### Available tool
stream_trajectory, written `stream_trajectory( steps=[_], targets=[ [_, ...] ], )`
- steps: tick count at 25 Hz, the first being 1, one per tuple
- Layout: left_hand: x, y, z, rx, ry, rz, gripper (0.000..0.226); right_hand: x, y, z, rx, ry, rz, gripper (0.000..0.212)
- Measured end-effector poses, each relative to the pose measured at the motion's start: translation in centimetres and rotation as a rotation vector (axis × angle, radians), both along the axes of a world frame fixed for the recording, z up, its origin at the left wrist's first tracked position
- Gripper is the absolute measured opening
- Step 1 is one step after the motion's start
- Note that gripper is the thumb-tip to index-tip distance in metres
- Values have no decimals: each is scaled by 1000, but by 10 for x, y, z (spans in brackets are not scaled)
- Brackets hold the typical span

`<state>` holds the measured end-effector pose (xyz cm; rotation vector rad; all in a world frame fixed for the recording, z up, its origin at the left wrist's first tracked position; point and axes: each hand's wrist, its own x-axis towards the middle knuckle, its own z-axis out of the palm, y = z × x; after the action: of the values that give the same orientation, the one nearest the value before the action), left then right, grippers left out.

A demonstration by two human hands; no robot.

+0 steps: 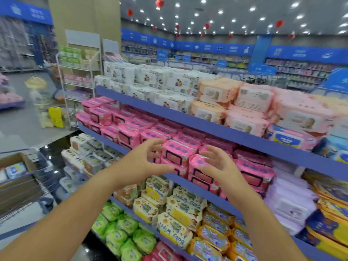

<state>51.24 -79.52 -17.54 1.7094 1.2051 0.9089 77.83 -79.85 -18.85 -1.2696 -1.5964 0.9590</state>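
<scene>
At the shelf (113, 143), left hand (145, 162) and right hand (220, 164) reach, fingers (156, 142) spread and empty, toward a pink pack (176, 157) between them; next, likely, both must close round it.

The left forearm (75, 213) and right forearm (263, 223) are bare along all their visible length, both slender. The left hand (143, 162) and right hand (220, 166) are bare as well, with long, thin fingers.
</scene>
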Motion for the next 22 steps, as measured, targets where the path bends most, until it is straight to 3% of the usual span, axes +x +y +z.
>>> stream_trajectory(
  steps=[6,11,16,19,22],
  targets=[
    [-207,-14,-21,-20,-75,269,92,-207,43,-14,-79,31,275,59],
    [-367,-12,-65,-62,-167,551,115,-383,103,-44,-151,28,480,71],
    [-522,18,-91,-75,-138,781,104,-574,185,-90,-195,48,686,60],
    [-612,28,-103,-117,-132,939,96,-686,228,-104,-242,17,816,65],
    [-691,30,-119,-189,-157,1031,103,-780,256,-117,-288,-40,913,67]
  ],
)
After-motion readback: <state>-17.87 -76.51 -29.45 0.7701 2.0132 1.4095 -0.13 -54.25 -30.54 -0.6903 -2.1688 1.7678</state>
